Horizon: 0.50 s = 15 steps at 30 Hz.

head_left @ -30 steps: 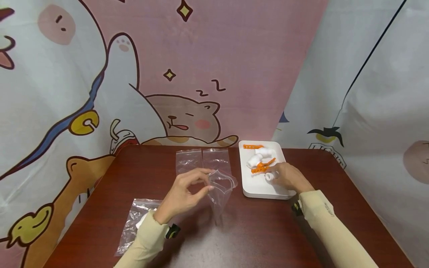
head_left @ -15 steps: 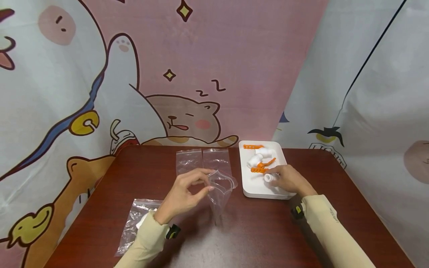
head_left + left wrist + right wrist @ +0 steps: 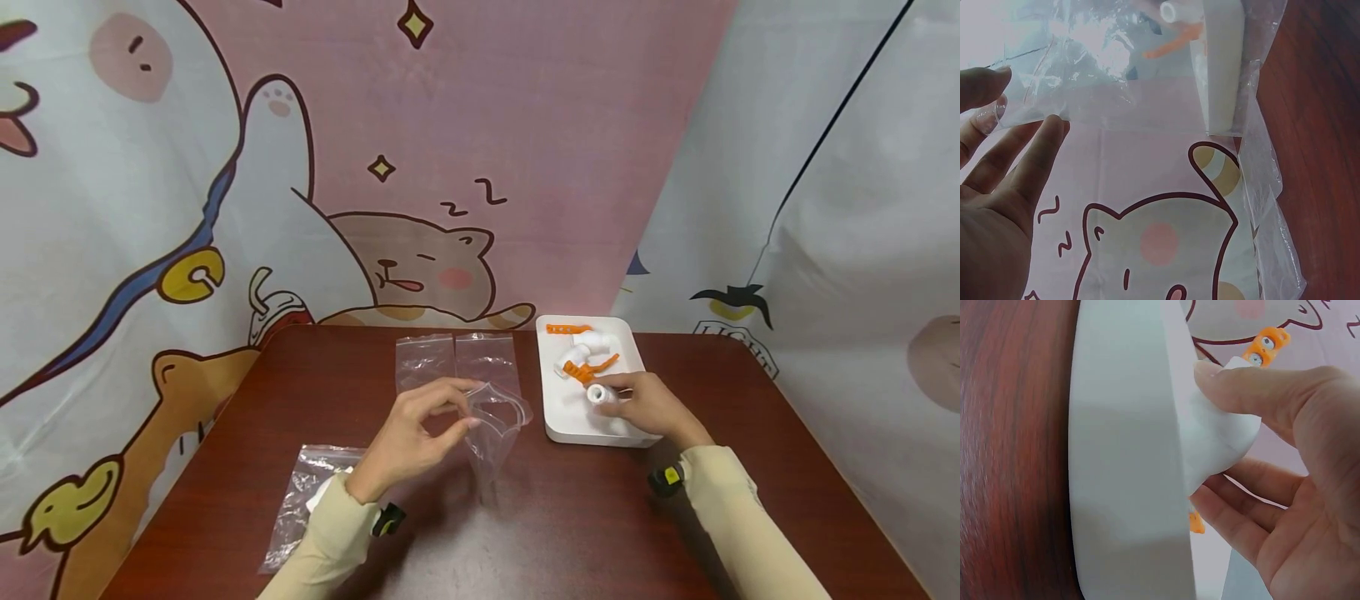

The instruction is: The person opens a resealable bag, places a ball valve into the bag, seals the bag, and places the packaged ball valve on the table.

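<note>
My left hand (image 3: 411,433) pinches the rim of a clear zip bag (image 3: 491,446), whose mouth gapes toward the tray. The left wrist view shows the thumb and fingertips at the edge of the thin clear plastic (image 3: 1104,103). Over the front of the white tray (image 3: 558,425), my right hand (image 3: 651,408) grips a white pipe fitting (image 3: 600,395) between thumb and fingers, its round open end facing left. In the right wrist view the fitting's curved white body (image 3: 1225,440) shows behind the tray wall. Further back in the tray lie more white fittings (image 3: 592,340) and orange pieces with holes (image 3: 577,372).
Two flat clear bags (image 3: 486,354) lie side by side at the table's back edge. Another clear bag (image 3: 288,517) with something white inside lies by the left forearm. A printed cloth (image 3: 570,150) hangs behind the brown table (image 3: 540,525).
The right hand has drawn slightly nearer with the white fitting, whose open end has turned more toward the head camera. An orange piece beside it has tilted. The left hand stays with the bag.
</note>
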Motion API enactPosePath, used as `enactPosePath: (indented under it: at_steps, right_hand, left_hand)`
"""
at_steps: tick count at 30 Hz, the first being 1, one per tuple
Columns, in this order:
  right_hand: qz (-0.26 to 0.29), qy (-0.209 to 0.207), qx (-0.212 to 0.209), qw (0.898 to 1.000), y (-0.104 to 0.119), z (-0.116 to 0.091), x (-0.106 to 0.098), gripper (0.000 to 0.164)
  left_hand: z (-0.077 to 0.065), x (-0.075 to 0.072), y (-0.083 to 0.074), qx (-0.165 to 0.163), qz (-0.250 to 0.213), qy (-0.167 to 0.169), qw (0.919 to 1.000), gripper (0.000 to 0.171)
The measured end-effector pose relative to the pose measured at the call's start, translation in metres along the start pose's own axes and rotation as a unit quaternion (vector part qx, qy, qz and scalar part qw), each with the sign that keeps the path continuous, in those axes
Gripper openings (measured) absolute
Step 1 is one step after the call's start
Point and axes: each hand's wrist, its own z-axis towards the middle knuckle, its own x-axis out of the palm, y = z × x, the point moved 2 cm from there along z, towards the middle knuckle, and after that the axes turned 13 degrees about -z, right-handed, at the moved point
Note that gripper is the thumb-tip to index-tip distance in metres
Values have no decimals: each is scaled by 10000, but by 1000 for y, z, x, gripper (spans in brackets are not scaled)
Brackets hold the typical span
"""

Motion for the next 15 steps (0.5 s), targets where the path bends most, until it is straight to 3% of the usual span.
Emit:
enactPosePath:
  at_steps: [8, 15]
  right_hand:
    - [446, -151, 247, 9986, 8, -7, -5, 50]
    - [1151, -237, 280, 9927, 22, -14, -11, 54]
  left_hand:
    - [1, 0, 1, 8, -69, 18, 10000, 12]
    - [1, 2, 2, 49, -102, 30, 9999, 12]
